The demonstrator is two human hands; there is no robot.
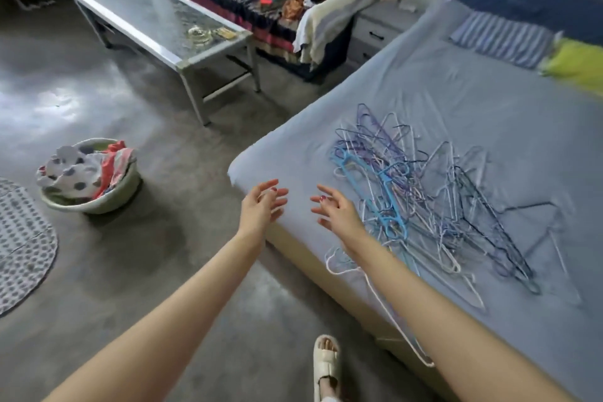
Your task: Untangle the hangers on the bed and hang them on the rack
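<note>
Bare sheet at bed corner: open to left hand and right hand. Tangled hanger pile just right of it. Wide bare sheet beyond pile. White hanger overhanging edge, under right forearm.

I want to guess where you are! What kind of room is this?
Probably a bedroom at home: a bed with a pillow, a nightstand beside it, and a laundry basket on the floor.
</note>
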